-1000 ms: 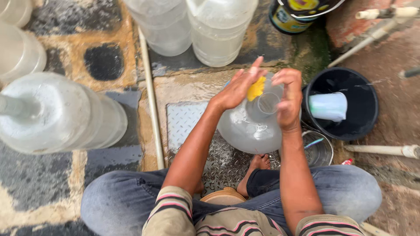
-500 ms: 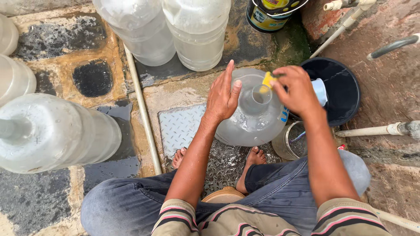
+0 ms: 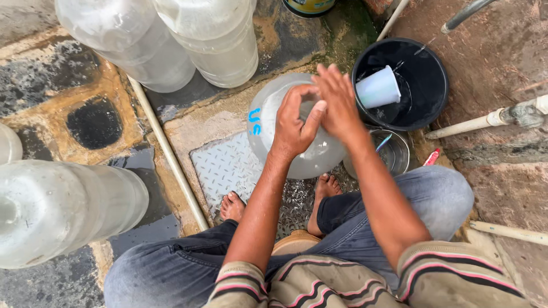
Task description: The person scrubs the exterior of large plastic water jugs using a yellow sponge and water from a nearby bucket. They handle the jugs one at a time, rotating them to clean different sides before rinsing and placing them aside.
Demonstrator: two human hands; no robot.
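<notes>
A large clear water jug (image 3: 268, 122) with blue marks stands tilted on a metal tread plate (image 3: 222, 165) between my bare feet. My left hand (image 3: 292, 126) curls around the jug's neck from the near side. My right hand (image 3: 338, 101) lies over the jug's mouth with its fingers pressed down. The yellow sponge it held a moment ago is hidden under that hand.
A black bucket (image 3: 435, 85) of water with a white cup (image 3: 377, 88) in it stands at the right, a small clear bowl (image 3: 394, 153) just below it. Other big jugs stand at the top (image 3: 222, 45) and lie at the left (image 3: 63, 208). White pipes (image 3: 165, 151) cross the wet floor.
My left hand went from flat against the jug's side to curled around its neck. My right hand slid over the mouth, covering the yellow sponge. The view shifted closer.
</notes>
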